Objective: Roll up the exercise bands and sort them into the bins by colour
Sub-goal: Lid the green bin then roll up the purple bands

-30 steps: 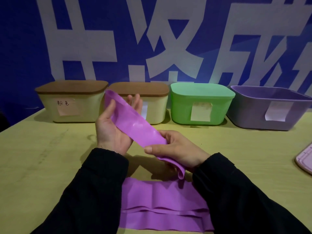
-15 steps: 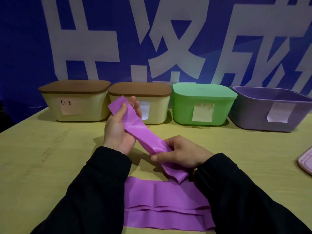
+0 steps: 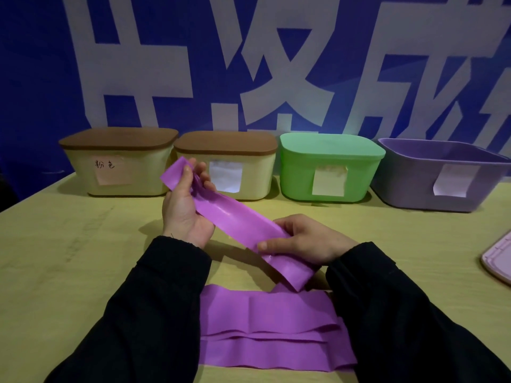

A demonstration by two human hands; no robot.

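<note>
Purple folded bands [image 3: 273, 335] lie flat in a layered pile on the yellow-green surface [image 3: 69, 272], nearest the viewer, between the two black sleeves [image 3: 154, 313] and below both hands. Just beyond the pile, one purple band [image 3: 237, 217] is stretched as a strip between the hands, running from the right hand up and leftward to the left one; its lower end hangs down toward the pile, and whether it touches the pile is hard to tell. The right hand [image 3: 307, 239] lies knuckles-up, thumb and fingers pinching the strip near its lower end. The left hand [image 3: 185, 208] is raised, palm turned toward the viewer, thumb and curled fingers gripping the strip's upper end, which sticks out past the thumb. Off to the right of the right hand, a pale pink lid [image 3: 497, 261] lies at the surface's edge. Beyond the hands stand four bins in a row: two cream bins with brown lids [image 3: 119, 161] [image 3: 249, 167], a green lidded bin [image 3: 329, 167] and an open lilac bin [image 3: 442, 178], each bearing a paper label. Behind them hangs a blue banner [image 3: 41, 78] with large white characters.
</note>
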